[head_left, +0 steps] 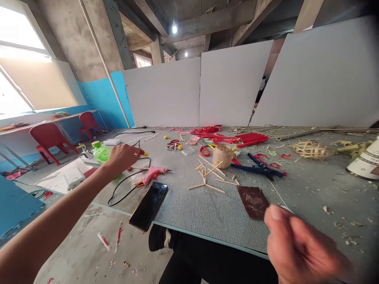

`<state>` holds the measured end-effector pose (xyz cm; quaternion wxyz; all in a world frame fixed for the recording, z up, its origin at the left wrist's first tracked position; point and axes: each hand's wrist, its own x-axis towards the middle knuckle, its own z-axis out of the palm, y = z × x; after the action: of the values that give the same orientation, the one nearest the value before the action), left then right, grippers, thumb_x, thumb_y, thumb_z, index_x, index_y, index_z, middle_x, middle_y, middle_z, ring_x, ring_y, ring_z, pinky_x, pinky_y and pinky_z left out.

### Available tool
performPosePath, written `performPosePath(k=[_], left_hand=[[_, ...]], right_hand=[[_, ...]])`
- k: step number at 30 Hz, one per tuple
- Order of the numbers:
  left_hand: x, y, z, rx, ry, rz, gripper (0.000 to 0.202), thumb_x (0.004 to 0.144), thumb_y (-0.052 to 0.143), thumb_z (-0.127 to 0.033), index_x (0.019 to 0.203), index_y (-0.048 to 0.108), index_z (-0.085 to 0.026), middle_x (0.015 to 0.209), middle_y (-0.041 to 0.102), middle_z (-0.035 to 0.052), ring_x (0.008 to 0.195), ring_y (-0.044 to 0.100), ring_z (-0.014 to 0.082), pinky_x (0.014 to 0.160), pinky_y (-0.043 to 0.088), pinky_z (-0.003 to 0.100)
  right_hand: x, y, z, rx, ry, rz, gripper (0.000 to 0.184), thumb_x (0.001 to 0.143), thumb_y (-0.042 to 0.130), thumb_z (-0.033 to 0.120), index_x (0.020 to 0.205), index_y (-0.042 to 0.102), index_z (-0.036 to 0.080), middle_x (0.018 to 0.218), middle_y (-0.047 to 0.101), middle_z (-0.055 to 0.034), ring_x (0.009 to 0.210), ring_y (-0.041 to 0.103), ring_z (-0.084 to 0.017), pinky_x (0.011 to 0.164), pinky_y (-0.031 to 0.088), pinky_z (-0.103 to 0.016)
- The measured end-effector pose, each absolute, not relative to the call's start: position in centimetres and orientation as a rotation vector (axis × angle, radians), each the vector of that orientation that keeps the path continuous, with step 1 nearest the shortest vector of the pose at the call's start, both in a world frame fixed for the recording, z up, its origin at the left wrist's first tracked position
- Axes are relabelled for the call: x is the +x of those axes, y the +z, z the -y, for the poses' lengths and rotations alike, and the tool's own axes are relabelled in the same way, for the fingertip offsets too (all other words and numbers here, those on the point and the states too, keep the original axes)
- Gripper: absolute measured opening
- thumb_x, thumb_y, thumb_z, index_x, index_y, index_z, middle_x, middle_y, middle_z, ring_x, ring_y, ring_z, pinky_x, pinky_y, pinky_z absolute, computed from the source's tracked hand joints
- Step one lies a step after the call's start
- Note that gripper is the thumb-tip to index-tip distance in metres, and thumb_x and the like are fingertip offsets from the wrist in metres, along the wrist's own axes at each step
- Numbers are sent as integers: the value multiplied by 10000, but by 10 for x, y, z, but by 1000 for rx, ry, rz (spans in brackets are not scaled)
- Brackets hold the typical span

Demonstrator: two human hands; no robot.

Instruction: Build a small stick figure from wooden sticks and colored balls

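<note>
My left hand (pixel 126 154) reaches over the table's left part, fingers curled with a small yellow piece (pixel 145 154) at their tips; its kind is too small to tell. Below it lies a pink hot glue gun (pixel 152 175) with a black cord. A green-capped bottle (pixel 101 152) stands partly behind my left wrist. In the right foreground my right hand (pixel 299 244) is closed and a little blurred; whatever its fingers hold, if anything, is hidden. Close by lies a dark brown sheet (pixel 253 202). A small frame of thin wooden sticks (pixel 205 176) stands at the middle.
A black phone (pixel 149 205) rests at the front edge. Behind the sticks are a wooden cup (pixel 222 156), blue-handled pliers (pixel 257 169) and red strips (pixel 251 139). A woven bamboo piece (pixel 310 150) and a white container (pixel 367 159) stand at right. White panels (pixel 233 86) border the back.
</note>
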<state>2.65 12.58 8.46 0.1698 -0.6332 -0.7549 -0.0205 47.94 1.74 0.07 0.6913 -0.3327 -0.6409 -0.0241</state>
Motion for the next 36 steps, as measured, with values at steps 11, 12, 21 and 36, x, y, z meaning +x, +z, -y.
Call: performPosePath(k=[11, 12, 21, 36], left_hand=[[160, 59, -82, -3238, -985, 2355, 356, 754, 837, -434, 1003, 860, -181, 820, 798, 69, 681, 675, 136, 544, 449, 191], [171, 58, -77, -3315, -952, 2340, 349, 755, 841, -421, 1001, 859, -174, 805, 792, 68, 684, 674, 133, 538, 438, 182], [220, 45, -59, -3708, -1159, 2099, 385, 791, 842, -397, 1100, 808, -171, 925, 763, 62, 739, 649, 133, 521, 500, 172], [200, 22, -40, -3362, -1608, 2336, 399, 871, 770, -482, 1032, 754, -117, 943, 778, 109, 710, 671, 134, 541, 500, 190]], right_hand=[[436, -7, -47, -690, 371, 1884, 436, 1006, 639, 284, 1425, 514, 286, 999, 694, -18, 746, 647, -125, 633, 570, -249], [436, -8, -46, -690, 400, 1920, 492, 1010, 639, 299, 1476, 482, 307, 1051, 695, -30, 777, 652, -134, 650, 578, -263], [431, -10, -51, -733, 616, 1900, 188, 1038, 596, 306, 1219, 641, 279, 1018, 730, -19, 777, 665, -135, 693, 572, -279], [428, -28, -46, -723, 546, 1373, 191, 1044, 554, 264, 1229, 597, 273, 923, 647, -17, 627, 575, -111, 516, 500, -236]])
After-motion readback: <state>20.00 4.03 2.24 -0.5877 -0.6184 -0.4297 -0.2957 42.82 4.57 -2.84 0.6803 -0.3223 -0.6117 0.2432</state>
